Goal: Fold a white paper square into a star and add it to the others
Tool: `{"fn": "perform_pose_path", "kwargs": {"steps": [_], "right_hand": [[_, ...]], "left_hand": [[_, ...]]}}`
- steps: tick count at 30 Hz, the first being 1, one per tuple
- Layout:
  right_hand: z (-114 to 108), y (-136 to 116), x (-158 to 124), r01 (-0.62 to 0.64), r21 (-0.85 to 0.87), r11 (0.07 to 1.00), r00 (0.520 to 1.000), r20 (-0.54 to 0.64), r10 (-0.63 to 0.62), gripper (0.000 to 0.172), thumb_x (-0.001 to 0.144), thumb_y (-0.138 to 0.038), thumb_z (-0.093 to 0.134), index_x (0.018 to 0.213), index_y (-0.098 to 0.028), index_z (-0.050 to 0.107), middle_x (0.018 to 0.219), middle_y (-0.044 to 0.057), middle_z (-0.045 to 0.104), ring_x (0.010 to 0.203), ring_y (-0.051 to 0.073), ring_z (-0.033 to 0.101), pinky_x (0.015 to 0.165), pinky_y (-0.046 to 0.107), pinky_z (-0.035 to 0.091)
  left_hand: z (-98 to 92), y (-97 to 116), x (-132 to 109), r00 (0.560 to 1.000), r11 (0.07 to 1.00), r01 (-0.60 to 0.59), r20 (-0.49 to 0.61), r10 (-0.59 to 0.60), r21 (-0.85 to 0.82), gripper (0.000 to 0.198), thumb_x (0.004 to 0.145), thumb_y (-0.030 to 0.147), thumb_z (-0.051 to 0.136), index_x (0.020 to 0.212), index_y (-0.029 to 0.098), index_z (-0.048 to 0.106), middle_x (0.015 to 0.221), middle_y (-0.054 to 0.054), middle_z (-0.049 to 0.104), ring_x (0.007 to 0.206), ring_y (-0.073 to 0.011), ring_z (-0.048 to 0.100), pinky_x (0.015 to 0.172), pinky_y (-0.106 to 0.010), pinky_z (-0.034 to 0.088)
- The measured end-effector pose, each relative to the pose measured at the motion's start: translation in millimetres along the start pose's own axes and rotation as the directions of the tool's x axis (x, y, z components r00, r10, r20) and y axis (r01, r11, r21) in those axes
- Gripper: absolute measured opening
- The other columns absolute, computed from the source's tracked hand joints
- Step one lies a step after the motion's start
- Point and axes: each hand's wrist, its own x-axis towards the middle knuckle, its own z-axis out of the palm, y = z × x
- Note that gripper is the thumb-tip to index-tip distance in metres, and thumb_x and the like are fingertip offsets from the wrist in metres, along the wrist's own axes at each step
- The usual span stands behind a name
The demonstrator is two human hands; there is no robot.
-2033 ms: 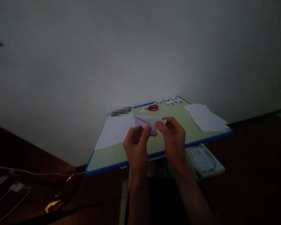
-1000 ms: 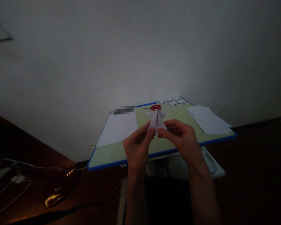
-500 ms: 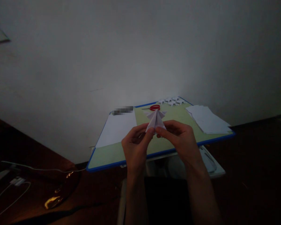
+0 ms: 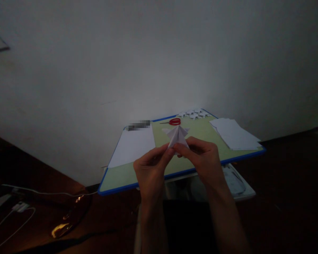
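A white folded-paper figure (image 4: pixel 178 136), pointed at the top with small flaps to each side, is held up above the table. My left hand (image 4: pixel 152 164) pinches its lower left edge between thumb and fingers. On the lower right, my right hand (image 4: pixel 201 155) grips the same paper, its thumb pressed across the front near the left thumb. The fingertips behind the paper are mostly hidden. Just beyond the figure lie red-handled scissors (image 4: pixel 175 121) on the green tabletop (image 4: pixel 122 180).
Several small folded white paper figures (image 4: pixel 194 114) sit at the table's back edge. White sheets (image 4: pixel 234 134) are stacked on the right; another white sheet (image 4: pixel 134 144) lies on the left. A white drawer or shelf (image 4: pixel 235 181) juts out below. A cable (image 4: pixel 55 193) runs at left.
My right thumb has slid left across the paper's lower front, closer to the left thumb. My left hand has shifted slightly left and down.
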Motion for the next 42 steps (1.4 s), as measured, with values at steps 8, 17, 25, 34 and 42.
{"fn": "perform_pose_path", "kwargs": {"steps": [8,17,25,34,42], "right_hand": [[5,1,-2,0.042,-0.02,0.999,0.999,-0.023,-0.043,0.024,0.08,-0.039,0.088,0.068,-0.022,0.077,0.064,-0.001,0.069,0.061,0.014,0.063,0.06,0.027,0.053],[2,2,-1,0.029,-0.032,0.999,0.998,0.055,-0.027,0.02,0.078,-0.035,0.089,0.068,-0.022,0.079,0.063,-0.002,0.069,0.061,0.014,0.062,0.06,0.026,0.05],[-3,3,-2,0.013,-0.075,0.997,0.985,0.17,0.0,0.027,0.08,-0.041,0.089,0.065,-0.022,0.076,0.064,-0.002,0.071,0.062,0.014,0.064,0.062,0.027,0.05],[0,-4,-7,0.094,-0.224,0.97,0.987,0.15,-0.061,0.032,0.092,-0.048,0.077,0.074,-0.022,0.077,0.07,0.0,0.073,0.066,0.015,0.064,0.063,0.028,0.048],[8,1,-4,0.224,-0.391,0.893,0.973,0.033,-0.23,0.047,0.099,-0.051,0.067,0.063,-0.021,0.06,0.06,-0.003,0.055,0.058,0.013,0.047,0.058,0.029,0.038]], "left_hand": [[2.9,-7,-1,0.999,0.996,-0.045,0.006,0.045,-0.075,0.011,0.08,0.027,0.092,0.087,0.023,0.086,0.085,-0.002,0.083,0.08,-0.0149,0.078,0.079,-0.026,0.064],[-2.7,-9,5,0.999,0.999,-0.03,0.028,0.031,-0.029,0.021,0.079,0.033,0.092,0.093,0.02,0.084,0.087,-0.004,0.08,0.081,-0.0158,0.072,0.073,-0.025,0.059],[0.2,-11,5,0.995,0.994,-0.102,0.013,0.103,-0.042,0.02,0.082,0.033,0.09,0.073,0.02,0.077,0.07,0.001,0.065,0.066,-0.0115,0.056,0.061,-0.023,0.046],[5.4,-11,2,0.986,0.989,-0.147,-0.078,0.147,0.012,0.023,0.081,0.036,0.09,0.073,0.019,0.076,0.064,0.003,0.06,0.058,-0.009,0.049,0.05,-0.021,0.038],[11.5,-10,0,0.986,0.985,-0.143,-0.075,0.151,0.099,0.023,0.083,0.038,0.088,0.075,0.019,0.078,0.064,0.002,0.064,0.056,-0.0093,0.051,0.049,-0.02,0.04]]}}
